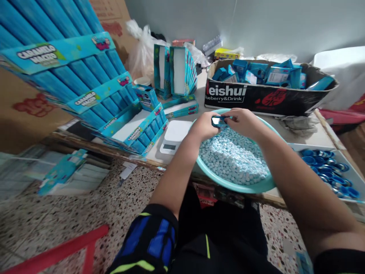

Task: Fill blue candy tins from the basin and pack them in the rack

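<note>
Both hands meet over the far rim of a turquoise basin (pixel 242 187) filled with small pale-blue candies (pixel 236 160). Between them is a small blue candy box (pixel 219 121) with a light, pale face or opening toward me. My left hand (pixel 204 125) closes round its left side. With fingers bent, my right hand (pixel 242 120) grips its right end. The fingers hide much of the box, so I cannot tell whether its flap is folded in. Left of the basin lies a white digital scale (pixel 177 133) with nothing on its plate.
Blue display trays (pixel 94 95) of candy boxes rise in a tall stack at left. Behind the basin stands a black carton (pixel 256 95) holding several blue boxes. A white tray (pixel 346 160) of round blue caps lies at right. Flattened blue cartons (pixel 179 72) stand at the back.
</note>
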A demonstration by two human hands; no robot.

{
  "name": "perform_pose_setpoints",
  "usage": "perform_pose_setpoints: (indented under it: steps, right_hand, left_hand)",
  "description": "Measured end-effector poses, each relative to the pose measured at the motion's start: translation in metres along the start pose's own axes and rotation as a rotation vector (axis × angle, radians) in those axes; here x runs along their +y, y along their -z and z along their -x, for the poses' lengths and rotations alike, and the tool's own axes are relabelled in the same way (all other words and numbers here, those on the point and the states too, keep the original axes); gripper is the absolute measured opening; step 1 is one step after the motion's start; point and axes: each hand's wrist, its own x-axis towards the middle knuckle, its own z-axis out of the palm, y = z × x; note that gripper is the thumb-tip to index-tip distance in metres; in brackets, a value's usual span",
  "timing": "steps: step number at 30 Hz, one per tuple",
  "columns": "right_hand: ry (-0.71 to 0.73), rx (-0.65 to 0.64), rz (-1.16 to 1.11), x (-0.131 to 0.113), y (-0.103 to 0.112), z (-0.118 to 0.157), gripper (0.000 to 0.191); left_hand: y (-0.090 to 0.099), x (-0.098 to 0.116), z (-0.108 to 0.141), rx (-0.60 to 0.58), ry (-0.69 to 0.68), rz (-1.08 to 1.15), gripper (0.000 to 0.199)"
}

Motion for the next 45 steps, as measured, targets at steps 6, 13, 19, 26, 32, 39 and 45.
perform_pose_setpoints:
  steps: [6,13,19,26,32,39,45]
  right_hand:
    - [0.019,0.09,0.135,-0.005,-0.006,0.002,0.029]
    - [-0.056,0.15,0.141,-0.011,-0.002,-0.001,0.024]
    - [-0.294,0.069,-0.321,-0.007,0.003,-0.006,0.008]
    - [-0.339,0.072,-0.421,0.001,0.002,-0.009,0.017]
    - [-0.4,0.137,-0.204,0.021,-0.007,-0.004,0.024]
    - [-0.244,-0.292,0.069,0.025,-0.036,-0.006,0.031]
    - [-0.164,-0.566,0.138,-0.012,-0.062,-0.029,0.021]
  left_hand:
    - [-0.001,0.001,0.001,-0.014,0.007,0.02,0.046]
    - [0.004,0.008,-0.001,0.02,0.006,0.025,0.042]
    - [0.011,0.008,-0.004,-0.006,0.019,-0.031,0.042]
    - [0.011,0.009,-0.003,-0.012,0.018,-0.038,0.044]
    - [0.002,0.009,0.009,0.116,-0.031,-0.084,0.038]
    - [0.012,0.022,0.019,0.355,-0.021,-0.155,0.041]
    - [0.068,-0.022,0.049,0.68,-0.087,-0.14,0.046]
